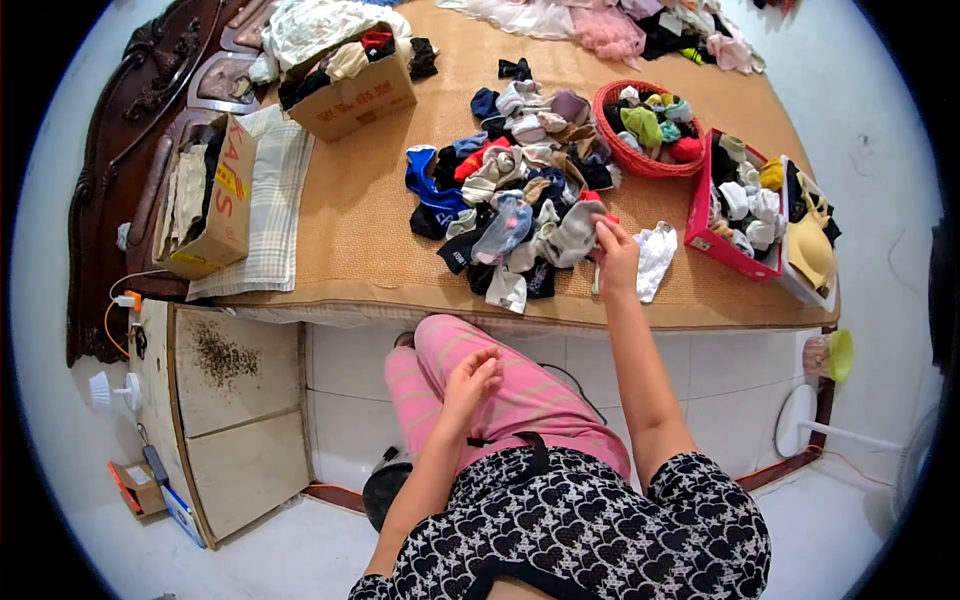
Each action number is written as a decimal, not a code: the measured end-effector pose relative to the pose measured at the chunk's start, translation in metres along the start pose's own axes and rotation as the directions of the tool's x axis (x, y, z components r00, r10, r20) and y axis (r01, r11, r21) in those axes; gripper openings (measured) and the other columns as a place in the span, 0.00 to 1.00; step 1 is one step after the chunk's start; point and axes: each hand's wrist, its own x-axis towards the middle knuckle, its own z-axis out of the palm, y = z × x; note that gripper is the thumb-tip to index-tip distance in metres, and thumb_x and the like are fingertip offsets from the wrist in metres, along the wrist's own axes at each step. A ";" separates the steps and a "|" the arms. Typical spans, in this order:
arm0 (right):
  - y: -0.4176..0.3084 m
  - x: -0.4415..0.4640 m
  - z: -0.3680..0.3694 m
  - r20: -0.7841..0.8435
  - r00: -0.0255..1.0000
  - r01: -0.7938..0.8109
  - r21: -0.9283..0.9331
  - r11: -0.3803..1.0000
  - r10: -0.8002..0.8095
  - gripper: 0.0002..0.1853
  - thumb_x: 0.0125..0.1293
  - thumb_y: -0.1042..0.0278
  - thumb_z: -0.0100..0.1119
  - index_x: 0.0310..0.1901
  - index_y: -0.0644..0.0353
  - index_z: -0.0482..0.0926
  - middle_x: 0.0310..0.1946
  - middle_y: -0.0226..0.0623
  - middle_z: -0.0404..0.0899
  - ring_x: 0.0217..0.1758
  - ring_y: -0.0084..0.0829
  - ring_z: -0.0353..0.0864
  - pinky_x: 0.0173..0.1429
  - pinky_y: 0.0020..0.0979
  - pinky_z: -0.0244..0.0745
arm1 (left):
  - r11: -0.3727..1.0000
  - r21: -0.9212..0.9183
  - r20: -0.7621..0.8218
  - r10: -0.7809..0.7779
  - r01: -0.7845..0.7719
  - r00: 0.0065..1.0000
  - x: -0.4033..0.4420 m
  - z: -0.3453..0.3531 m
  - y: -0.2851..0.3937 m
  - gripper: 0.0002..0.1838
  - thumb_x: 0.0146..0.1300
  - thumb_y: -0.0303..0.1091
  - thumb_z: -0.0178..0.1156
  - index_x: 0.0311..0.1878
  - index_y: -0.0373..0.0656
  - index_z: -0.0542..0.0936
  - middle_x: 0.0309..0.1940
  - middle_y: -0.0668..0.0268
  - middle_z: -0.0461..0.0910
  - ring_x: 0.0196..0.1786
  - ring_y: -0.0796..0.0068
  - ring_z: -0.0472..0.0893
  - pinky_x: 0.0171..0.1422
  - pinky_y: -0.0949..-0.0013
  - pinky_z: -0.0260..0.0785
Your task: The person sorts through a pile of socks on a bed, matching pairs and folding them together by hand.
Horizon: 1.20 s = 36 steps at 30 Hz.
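My right hand (618, 258) reaches over the near side of a heap of socks (520, 180) on the bed, its thumb and fingers pinched on a grey sock (573, 236). A bit of red cloth shows beside those fingertips. Just right of the hand lie white socks (655, 262), flat on the mat. Above my lap hovers my left hand (472, 382), fingers loosely bent and nothing visible in it. Within the heap are a blue sock (428, 180), a sheer bluish sock (503, 230) and several black, white and red ones.
A red basket (612, 145) of socks stands behind the heap. Right of it are a pink box (708, 240) of socks and a white box with a beige bra (808, 245). Cardboard boxes (365, 105) of clothes sit at left. The bed's edge (400, 312) runs before my knees.
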 end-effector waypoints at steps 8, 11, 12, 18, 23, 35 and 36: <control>0.000 -0.100 0.044 0.514 0.718 -0.432 -0.199 0.880 0.469 0.09 0.61 0.70 0.61 0.43 0.61 0.83 0.31 0.21 0.79 0.29 0.13 0.73 0.31 0.16 0.66 | 0.775 0.309 0.024 0.573 -0.551 0.819 0.006 0.028 0.022 0.31 0.61 0.41 0.64 0.63 0.38 0.66 0.53 0.64 0.73 0.55 0.76 0.72 0.56 0.69 0.66; 0.024 -0.092 0.053 0.502 0.758 -0.376 -0.186 0.908 0.416 0.10 0.62 0.70 0.59 0.43 0.61 0.82 0.35 0.25 0.80 0.32 0.16 0.74 0.36 0.21 0.70 | 0.933 0.191 0.032 0.305 -0.305 0.952 0.009 0.013 0.012 0.18 0.64 0.38 0.61 0.52 0.37 0.74 0.39 0.70 0.78 0.40 0.82 0.76 0.44 0.76 0.68; 0.024 -0.084 0.061 0.431 0.799 -0.384 -0.171 0.908 0.419 0.10 0.63 0.69 0.58 0.44 0.60 0.82 0.36 0.27 0.80 0.34 0.18 0.75 0.39 0.23 0.73 | 0.969 0.150 -0.003 0.198 -0.195 0.980 0.008 0.011 0.008 0.14 0.66 0.37 0.59 0.48 0.37 0.77 0.34 0.73 0.79 0.35 0.84 0.76 0.40 0.78 0.68; 0.068 -0.004 0.088 0.231 0.783 -0.416 -0.495 0.763 0.577 0.17 0.62 0.67 0.56 0.52 0.60 0.78 0.45 0.27 0.78 0.47 0.24 0.74 0.50 0.34 0.71 | 0.969 0.043 -0.124 0.246 -0.242 0.961 0.008 -0.002 -0.008 0.09 0.68 0.32 0.54 0.45 0.40 0.79 0.35 0.72 0.81 0.33 0.84 0.77 0.39 0.77 0.68; 0.032 0.011 0.142 0.608 0.782 0.378 -0.292 0.879 -0.135 0.18 0.60 0.71 0.56 0.54 0.58 0.78 0.60 0.39 0.69 0.62 0.33 0.69 0.60 0.30 0.67 | 0.979 -0.051 -0.162 0.188 -0.199 0.969 0.004 -0.006 -0.006 0.09 0.67 0.32 0.56 0.46 0.39 0.79 0.37 0.68 0.82 0.36 0.81 0.79 0.42 0.75 0.71; 0.073 -0.010 -0.012 0.714 0.700 0.711 -0.696 -0.103 0.015 0.11 0.48 0.67 0.65 0.36 0.46 0.85 0.56 0.32 0.72 0.66 0.42 0.62 0.65 0.45 0.57 | 0.983 -0.120 -0.109 0.129 -0.142 0.986 0.008 -0.012 -0.007 0.15 0.64 0.25 0.55 0.53 0.39 0.72 0.44 0.60 0.82 0.39 0.74 0.81 0.44 0.69 0.75; 0.070 -0.009 -0.018 0.689 0.724 0.681 -0.719 -0.139 -0.017 0.10 0.49 0.67 0.64 0.35 0.46 0.85 0.55 0.30 0.73 0.66 0.42 0.62 0.66 0.46 0.56 | 0.982 -0.122 -0.112 0.130 -0.143 0.985 0.009 -0.014 -0.010 0.15 0.64 0.25 0.55 0.53 0.39 0.72 0.44 0.60 0.82 0.39 0.74 0.81 0.44 0.69 0.75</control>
